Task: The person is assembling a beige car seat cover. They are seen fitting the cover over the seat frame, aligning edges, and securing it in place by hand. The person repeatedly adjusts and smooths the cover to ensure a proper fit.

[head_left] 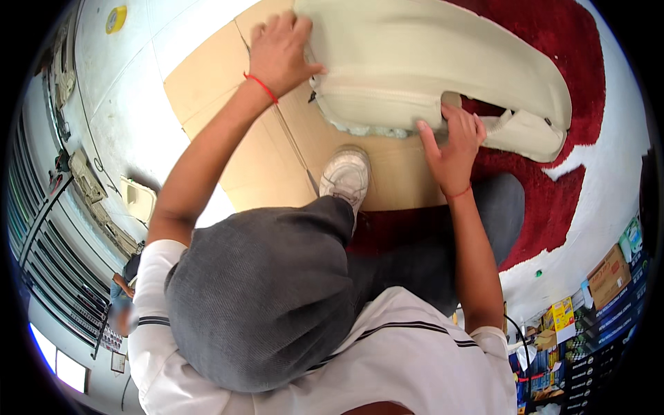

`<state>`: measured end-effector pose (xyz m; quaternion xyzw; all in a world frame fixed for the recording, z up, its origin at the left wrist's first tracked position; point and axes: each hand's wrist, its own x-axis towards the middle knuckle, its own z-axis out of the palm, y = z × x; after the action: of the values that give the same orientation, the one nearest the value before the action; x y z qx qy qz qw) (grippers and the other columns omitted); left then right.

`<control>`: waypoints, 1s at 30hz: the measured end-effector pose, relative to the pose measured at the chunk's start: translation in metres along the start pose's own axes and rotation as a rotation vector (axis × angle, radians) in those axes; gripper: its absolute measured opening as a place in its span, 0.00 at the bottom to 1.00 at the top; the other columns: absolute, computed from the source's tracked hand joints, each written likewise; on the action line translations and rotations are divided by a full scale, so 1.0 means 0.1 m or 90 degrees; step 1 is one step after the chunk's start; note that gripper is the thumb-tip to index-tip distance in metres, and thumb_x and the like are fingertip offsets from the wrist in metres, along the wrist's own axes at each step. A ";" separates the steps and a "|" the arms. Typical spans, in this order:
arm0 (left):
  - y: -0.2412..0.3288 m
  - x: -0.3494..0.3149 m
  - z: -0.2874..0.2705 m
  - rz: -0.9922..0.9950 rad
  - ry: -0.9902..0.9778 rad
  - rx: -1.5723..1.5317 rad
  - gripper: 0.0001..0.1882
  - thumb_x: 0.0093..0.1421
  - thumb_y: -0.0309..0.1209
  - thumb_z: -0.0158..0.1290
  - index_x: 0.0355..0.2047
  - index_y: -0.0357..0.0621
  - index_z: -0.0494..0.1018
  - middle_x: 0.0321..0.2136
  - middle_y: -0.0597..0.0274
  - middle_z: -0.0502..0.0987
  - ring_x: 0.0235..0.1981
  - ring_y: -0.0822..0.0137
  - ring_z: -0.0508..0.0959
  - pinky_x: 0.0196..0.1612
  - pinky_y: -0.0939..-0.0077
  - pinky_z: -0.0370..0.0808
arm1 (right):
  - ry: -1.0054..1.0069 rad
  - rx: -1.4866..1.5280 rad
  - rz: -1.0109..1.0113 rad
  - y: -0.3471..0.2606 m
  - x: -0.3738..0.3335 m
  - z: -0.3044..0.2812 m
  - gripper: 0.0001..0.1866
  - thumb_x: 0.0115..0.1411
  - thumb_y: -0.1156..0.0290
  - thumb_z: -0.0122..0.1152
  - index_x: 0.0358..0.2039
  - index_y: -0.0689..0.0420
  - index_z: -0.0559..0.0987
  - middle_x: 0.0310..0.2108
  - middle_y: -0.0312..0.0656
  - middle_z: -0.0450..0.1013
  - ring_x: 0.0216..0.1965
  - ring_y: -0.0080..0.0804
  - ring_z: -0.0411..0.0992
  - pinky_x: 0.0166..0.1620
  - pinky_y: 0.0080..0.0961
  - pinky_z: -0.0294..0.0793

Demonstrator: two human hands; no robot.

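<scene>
A long beige padded panel [415, 48] with a stitched seam, a rounded right end and a cut-out lies across the floor in front of me. Pale ragged backing shows along its near edge. My left hand [280, 55] is at the panel's left edge, fingers bent and apart, the thumb reaching to the panel; nothing shows in its grasp. At the near edge, my right hand [453, 149] grips the panel beside the cut-out, with fingers at the opening and thumb on the near edge. Part of the panel is out of view at the top.
Flattened cardboard [207, 83] and a dark red carpet [581, 55] lie beneath the panel. My shoe [346, 176] rests on the cardboard. A yellow tape roll [116, 19] is at the far left. Boxes [609, 277] stand at right; another person [123, 287] is at left.
</scene>
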<state>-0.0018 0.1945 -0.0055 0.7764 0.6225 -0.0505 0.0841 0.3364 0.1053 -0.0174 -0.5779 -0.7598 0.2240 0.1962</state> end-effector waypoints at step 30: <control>0.44 0.44 -0.06 0.007 -0.128 -0.032 0.79 0.33 0.50 0.80 0.78 0.60 0.39 0.76 0.37 0.31 0.77 0.35 0.32 0.73 0.30 0.39 | 0.005 0.027 -0.045 -0.01 0.00 0.00 0.33 0.51 0.46 0.75 0.46 0.58 0.77 0.45 0.41 0.75 0.49 0.41 0.71 0.62 0.46 0.56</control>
<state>0.0508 0.2284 -0.0044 0.7683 0.6079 -0.1122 0.1660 0.3355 0.1051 -0.0167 -0.5474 -0.7741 0.2304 0.2192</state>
